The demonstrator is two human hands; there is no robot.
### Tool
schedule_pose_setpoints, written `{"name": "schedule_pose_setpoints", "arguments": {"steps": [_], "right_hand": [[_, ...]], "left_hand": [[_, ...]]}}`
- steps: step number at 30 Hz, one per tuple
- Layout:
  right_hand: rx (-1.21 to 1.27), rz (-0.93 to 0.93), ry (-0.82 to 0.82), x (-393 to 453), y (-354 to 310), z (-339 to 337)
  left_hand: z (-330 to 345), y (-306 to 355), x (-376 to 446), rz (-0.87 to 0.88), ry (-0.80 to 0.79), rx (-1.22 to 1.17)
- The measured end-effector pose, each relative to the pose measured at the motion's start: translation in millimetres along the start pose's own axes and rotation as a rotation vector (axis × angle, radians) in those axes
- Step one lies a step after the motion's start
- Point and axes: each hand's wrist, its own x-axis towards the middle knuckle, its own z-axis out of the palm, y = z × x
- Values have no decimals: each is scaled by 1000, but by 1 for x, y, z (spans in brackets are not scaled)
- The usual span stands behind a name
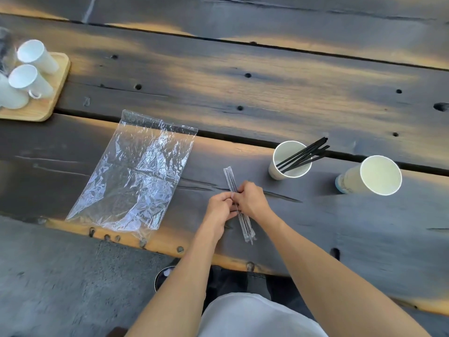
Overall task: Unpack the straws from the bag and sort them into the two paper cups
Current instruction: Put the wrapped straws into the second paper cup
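Your left hand [220, 207] and right hand [250, 199] both pinch wrapped straws [239, 206] mid-length, centre frame, above worktop [340, 227]. Light, thin, film slippery; grip near end to tear.

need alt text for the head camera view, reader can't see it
Both hands, left hand and right hand, pinch a clear-wrapped bundle of black straws over a dark wooden table. Left lies an empty plastic bag; right stand two paper cups, one holding straws, one empty.
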Motion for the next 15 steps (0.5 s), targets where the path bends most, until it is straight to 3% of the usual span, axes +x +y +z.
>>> {"name": "schedule_pose_setpoints", "arguments": {"steps": [12,15], "right_hand": [[476,-35,-127,-32,16,-12],[573,-26,-49,-52,29,-30]], "left_hand": [[-13,-7,-19,199,20,211],[-11,-9,-25,319,167,537]]}}
